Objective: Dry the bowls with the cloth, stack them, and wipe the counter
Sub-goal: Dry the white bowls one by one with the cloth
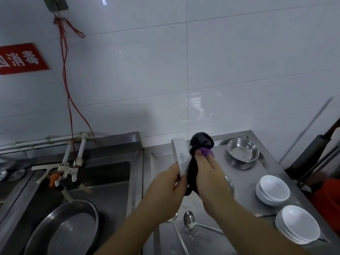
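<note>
Hands up mid-frame: left hand [166,183] pinches a white bowl [179,156] held on edge, right hand [206,173] grips the black-and-purple cloth [199,144] against it. Two bowl stacks [272,189] sit on the counter [244,179] around 4 o'clock, steel bowl [242,149] at 2, spoon [190,220] at 6.

Your two bare forearms rising from the lower edge of the frame, left hand [164,187], right hand [208,178], no sleeves, gloves or jewellery visible

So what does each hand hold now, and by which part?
The left hand holds a white bowl on edge by its lower rim. The right hand grips the dark cloth around its middle.
</note>
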Action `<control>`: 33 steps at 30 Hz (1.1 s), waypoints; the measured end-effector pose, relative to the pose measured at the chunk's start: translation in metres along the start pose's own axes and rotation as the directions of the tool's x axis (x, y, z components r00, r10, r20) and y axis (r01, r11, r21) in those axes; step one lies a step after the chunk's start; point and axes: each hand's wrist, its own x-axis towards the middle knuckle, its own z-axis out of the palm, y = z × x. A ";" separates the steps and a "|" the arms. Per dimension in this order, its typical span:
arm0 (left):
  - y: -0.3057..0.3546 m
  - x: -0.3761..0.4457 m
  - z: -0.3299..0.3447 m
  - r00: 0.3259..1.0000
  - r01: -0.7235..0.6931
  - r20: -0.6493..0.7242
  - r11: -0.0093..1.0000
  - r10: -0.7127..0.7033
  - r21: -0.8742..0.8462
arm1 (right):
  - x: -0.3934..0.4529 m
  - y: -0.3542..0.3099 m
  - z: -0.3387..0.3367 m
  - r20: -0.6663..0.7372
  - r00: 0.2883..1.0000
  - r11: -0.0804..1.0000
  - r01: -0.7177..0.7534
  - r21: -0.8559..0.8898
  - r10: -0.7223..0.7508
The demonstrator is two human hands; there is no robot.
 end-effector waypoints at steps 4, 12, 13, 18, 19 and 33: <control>-0.001 -0.006 -0.006 0.998 -0.042 0.048 0.987 0.035 0.156 | 0.006 -0.013 0.000 0.074 0.996 0.998 0.047 -0.047 -0.044; -0.018 -0.007 -0.013 0.962 -0.160 0.271 0.819 0.005 0.551 | 0.011 -0.003 -0.010 0.171 0.981 0.975 -0.049 -0.217 0.088; -0.022 -0.008 -0.013 0.962 -0.169 0.274 0.804 0.008 0.570 | 0.011 0.002 -0.010 0.148 0.984 0.975 -0.068 -0.211 0.100; -0.036 -0.013 -0.009 0.964 -0.258 0.220 0.724 0.150 0.639 | 0.009 0.032 -0.009 0.050 0.985 0.986 -0.167 -0.008 0.167; -0.038 -0.015 -0.010 0.966 -0.256 0.199 0.735 0.166 0.628 | 0.009 0.037 -0.009 0.031 0.985 0.985 -0.168 0.029 0.167; -0.077 -0.038 -0.020 0.826 0.427 0.072 0.537 -0.559 -0.727 | -0.021 0.087 -0.016 -0.006 0.972 0.939 -0.227 0.258 0.236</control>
